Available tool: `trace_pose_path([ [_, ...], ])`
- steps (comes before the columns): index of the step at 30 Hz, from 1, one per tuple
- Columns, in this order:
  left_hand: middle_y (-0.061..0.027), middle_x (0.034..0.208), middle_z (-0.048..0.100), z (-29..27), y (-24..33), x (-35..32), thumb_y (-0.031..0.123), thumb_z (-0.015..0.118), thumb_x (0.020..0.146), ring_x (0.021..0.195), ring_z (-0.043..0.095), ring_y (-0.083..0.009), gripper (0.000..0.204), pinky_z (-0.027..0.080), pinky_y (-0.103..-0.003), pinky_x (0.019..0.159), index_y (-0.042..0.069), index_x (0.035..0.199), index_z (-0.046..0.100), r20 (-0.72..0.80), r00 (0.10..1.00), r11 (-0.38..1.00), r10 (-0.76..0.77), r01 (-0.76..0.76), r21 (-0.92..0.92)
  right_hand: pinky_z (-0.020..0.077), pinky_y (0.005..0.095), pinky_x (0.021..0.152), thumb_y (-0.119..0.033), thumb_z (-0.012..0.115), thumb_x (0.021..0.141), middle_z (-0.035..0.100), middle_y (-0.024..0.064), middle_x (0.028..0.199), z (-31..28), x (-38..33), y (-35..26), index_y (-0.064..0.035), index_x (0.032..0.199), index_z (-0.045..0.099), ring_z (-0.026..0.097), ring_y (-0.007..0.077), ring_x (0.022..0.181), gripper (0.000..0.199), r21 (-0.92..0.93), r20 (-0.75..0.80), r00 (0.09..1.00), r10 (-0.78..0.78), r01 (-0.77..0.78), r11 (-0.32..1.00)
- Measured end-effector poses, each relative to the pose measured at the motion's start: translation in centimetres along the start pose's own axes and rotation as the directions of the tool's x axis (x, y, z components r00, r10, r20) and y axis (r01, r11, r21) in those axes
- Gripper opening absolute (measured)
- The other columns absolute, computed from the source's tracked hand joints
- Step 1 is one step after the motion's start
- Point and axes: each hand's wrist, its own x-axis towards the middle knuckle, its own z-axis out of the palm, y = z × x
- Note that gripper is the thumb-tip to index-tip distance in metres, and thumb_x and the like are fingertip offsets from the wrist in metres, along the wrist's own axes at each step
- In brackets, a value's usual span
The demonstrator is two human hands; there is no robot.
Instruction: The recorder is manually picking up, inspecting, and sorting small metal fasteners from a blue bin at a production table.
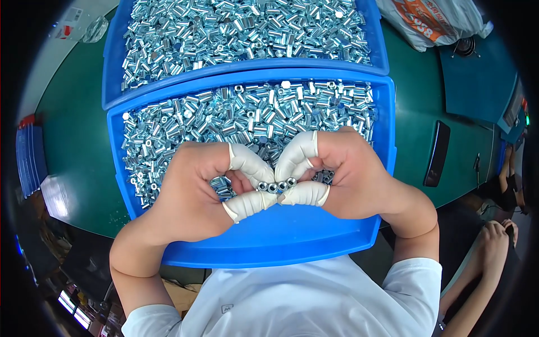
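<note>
A short row of shiny cylindrical metal nuts [282,185] is pinched between my two hands, their round open ends facing up toward me. My left hand [196,188] grips the row's left part between thumb and fingers. From the other side, my right hand [353,177] pinches the right part. White finger cots cover the thumbs and some fingers, and the fingertips of both hands meet at the middle. Below my hands is a blue bin [269,247], its far part full of loose metal nuts [247,115] and its near part showing bare blue plastic.
Behind it, a second blue bin [377,33] holds many similar metal pieces. Both bins touch the green table [76,129]. A dark phone-like slab [437,153] lies to the right, beyond it a plastic bag [432,22]. Another person's arms [485,264] show at lower right.
</note>
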Motion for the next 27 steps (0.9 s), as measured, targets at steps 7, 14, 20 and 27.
trace_pose_path([
  [7,-0.0028,0.079,0.071,-1.1,0.8,0.3,0.002,0.086,0.076,0.067,0.064,-0.0088,0.02,0.05,-0.024,0.062,0.004,0.091,0.073,0.013,0.996,0.995,0.089,-0.09,0.049,0.0531,0.0247,0.068,-0.001,0.08,0.085,0.07,0.0029,0.088,0.2,-0.1,0.6,-0.0018,0.098,0.068,0.066,0.008,0.077,0.018,-0.001,-0.05,0.989,-0.137,0.137,0.991],
  [14,-0.0096,0.102,0.071,-3.7,-0.2,2.9,0.0,0.067,0.094,0.088,0.066,-0.0116,0.041,0.053,-0.025,0.075,0.0,0.134,0.057,-0.651,0.758,0.993,0.049,-0.106,-0.048,0.0564,0.027,0.069,0.008,0.072,0.088,0.069,0.0058,0.088,0.4,-0.2,0.5,-0.0001,0.103,0.062,0.069,0.0125,0.078,0.02,0.142,-0.049,0.997,-0.053,0.06,0.988],
  [20,-0.0167,0.133,0.059,-4.7,0.0,2.4,0.0,0.06,0.097,0.099,0.064,-0.0159,0.052,0.051,-0.028,0.083,0.001,0.146,0.044,-0.641,0.746,0.981,0.181,-0.183,0.063,0.0571,0.0264,0.071,0.007,0.071,0.089,0.069,0.0056,0.088,0.0,0.1,0.8,-0.0006,0.105,0.063,0.069,0.0123,0.081,0.02,0.126,-0.098,0.995,-0.028,0.04,0.991],
  [27,-0.0094,0.117,0.069,-4.4,-0.3,2.0,0.004,0.063,0.097,0.091,0.064,-0.0117,0.031,0.052,-0.027,0.08,-0.001,0.127,0.062,-0.601,0.792,0.98,0.107,-0.186,-0.071,0.0535,0.0229,0.07,0.001,0.075,0.088,0.069,0.0018,0.086,-1.1,0.6,-0.8,-0.0017,0.104,0.065,0.066,0.007,0.078,0.019,-0.074,-0.274,0.961,-0.049,0.029,0.997],
])
